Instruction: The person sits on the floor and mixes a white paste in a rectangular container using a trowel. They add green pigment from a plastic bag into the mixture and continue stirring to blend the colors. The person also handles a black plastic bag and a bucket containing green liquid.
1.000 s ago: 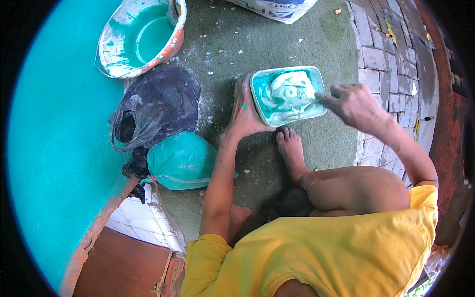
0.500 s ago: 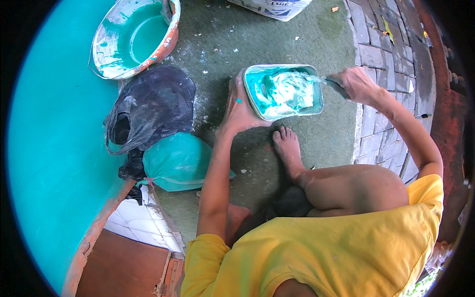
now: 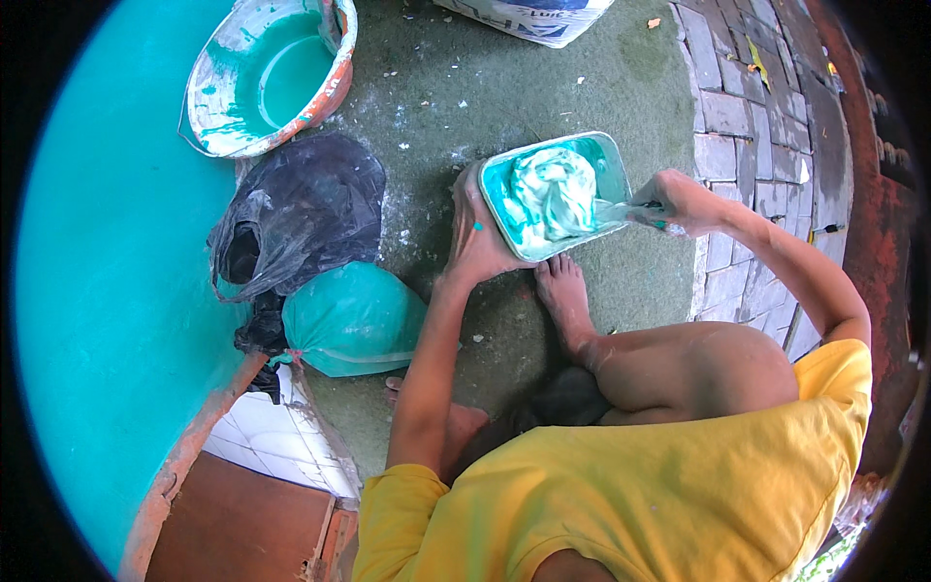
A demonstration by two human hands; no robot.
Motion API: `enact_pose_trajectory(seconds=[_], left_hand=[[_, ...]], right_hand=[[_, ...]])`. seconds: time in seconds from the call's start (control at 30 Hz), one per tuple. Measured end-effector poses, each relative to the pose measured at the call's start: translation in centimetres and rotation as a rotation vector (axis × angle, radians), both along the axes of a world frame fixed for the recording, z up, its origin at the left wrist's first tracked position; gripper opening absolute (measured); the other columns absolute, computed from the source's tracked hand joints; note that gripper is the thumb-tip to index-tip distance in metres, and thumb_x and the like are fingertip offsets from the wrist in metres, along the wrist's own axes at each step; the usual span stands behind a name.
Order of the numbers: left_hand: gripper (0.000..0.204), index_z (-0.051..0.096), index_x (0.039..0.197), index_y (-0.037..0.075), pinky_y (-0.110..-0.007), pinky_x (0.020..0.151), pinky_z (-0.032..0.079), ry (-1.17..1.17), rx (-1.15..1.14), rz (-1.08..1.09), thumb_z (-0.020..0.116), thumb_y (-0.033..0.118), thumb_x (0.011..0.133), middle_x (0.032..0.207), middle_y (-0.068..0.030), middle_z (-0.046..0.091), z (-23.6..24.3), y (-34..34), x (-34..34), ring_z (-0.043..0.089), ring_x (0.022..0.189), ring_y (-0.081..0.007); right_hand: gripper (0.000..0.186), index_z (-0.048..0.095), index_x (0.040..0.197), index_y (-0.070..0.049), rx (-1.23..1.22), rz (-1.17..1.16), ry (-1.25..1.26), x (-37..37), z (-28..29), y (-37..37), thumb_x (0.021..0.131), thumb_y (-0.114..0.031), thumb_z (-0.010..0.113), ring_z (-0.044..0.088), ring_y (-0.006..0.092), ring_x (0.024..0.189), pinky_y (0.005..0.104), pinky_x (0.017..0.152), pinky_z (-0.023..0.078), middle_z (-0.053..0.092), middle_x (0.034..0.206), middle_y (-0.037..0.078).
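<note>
My left hand (image 3: 475,235) grips the left side of a rectangular plastic tub (image 3: 613,163), fingers wrapped round its wall. Inside lies a thick heap of white and turquoise paste (image 3: 553,194), streaked and partly blended, with turquoise smears up the walls. In my closed right hand (image 3: 687,202) is a putty knife (image 3: 615,210). Its smeared blade reaches over the tub's right rim to the edge of the paste. The handle is mostly hidden by my fingers.
A paint-stained bucket (image 3: 344,73) holding turquoise paint stands at the upper left, beside the turquoise wall (image 3: 107,291). Nearer are a black plastic bag (image 3: 320,204) and a tied turquoise bag (image 3: 354,320). A printed sack (image 3: 548,21) lies far off; grey paving (image 3: 727,112) runs along the right.
My right hand and the putty knife have moved down and slightly toward the tub's lower right corner. The paste has been gathered into a rounder heap, and the tub has tilted slightly.
</note>
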State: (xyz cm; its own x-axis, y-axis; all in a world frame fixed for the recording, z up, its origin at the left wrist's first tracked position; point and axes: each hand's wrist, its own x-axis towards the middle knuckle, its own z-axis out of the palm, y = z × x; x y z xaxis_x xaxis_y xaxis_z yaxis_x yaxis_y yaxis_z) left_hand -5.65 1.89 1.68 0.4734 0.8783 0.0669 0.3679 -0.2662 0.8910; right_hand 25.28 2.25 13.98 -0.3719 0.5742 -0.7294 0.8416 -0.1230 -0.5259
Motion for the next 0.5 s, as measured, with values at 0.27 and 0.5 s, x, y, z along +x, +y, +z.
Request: enact_pose_trajectory(seconds=[0.27, 0.5], left_hand=[[0.133, 0.013, 0.143, -0.001, -0.055, 0.109, 0.029, 0.011, 0.048, 0.015, 0.092, 0.044, 0.045, 0.140, -0.0266, 0.030, 0.0, -0.1, -0.2, 0.032, 0.130, -0.0465], [0.133, 0.013, 0.144, 0.000, -0.054, 0.108, 0.031, 0.010, 0.039, 0.012, 0.093, 0.041, 0.045, 0.140, -0.0262, 0.031, -0.7, -0.5, -0.8, 0.033, 0.130, -0.0458]], right_hand=[[0.037, 0.064, 0.075, -0.001, -0.331, -0.331, 0.181, -2.7, 0.7, -0.7, 0.091, -0.034, 0.063, 0.046, 0.0084, 0.043, 0.0258, 0.039, 0.035, 0.049, 0.053, -0.002], [0.039, 0.066, 0.081, 0.000, -0.393, -0.541, 0.325, -3.6, 2.4, -1.6, 0.093, -0.036, 0.061, 0.043, 0.0053, 0.043, 0.0224, 0.038, 0.031, 0.049, 0.057, -0.002]])
